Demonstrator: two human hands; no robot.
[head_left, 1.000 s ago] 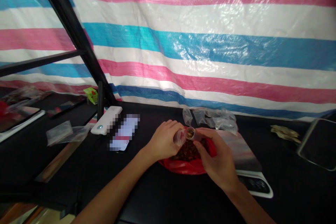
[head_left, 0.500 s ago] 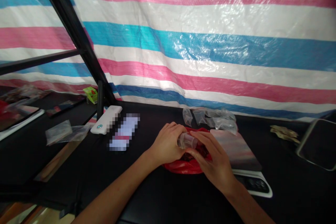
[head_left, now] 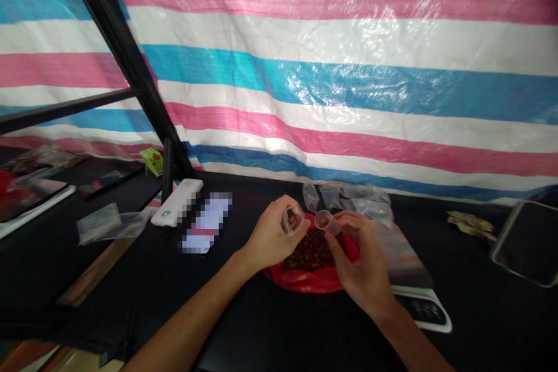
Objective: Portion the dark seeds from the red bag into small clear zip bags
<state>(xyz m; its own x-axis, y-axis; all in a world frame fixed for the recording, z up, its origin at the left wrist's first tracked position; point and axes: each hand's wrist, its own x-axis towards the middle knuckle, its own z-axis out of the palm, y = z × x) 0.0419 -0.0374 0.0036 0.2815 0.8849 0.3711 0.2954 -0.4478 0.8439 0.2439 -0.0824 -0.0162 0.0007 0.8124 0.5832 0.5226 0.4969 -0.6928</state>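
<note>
My left hand (head_left: 275,231) is closed around a clear plastic bag (head_left: 293,219), its mouth spread in a round opening with some brownish bits inside. In my right hand (head_left: 360,256), between thumb and fingers, is a small clear plastic cup (head_left: 325,221), tilted with its mouth toward the left hand. Cup and bag are a little apart. Below both hands lies an open red plastic bag (head_left: 307,285) filled with dark reddish-brown dried pieces (head_left: 308,251). What the pieces are I cannot tell.
A kitchen scale (head_left: 429,309) with a flat plate stands at the right, and several small clear bags (head_left: 368,203) lie behind it. To the left are a white device (head_left: 178,203) and a phone (head_left: 208,224). A crumpled brown piece (head_left: 471,224) and a dark-screened device (head_left: 527,242) sit far right.
My hands have moved apart. The cup has come away from the clear bag and turned its mouth upward, and the contents of the red bag show more.
</note>
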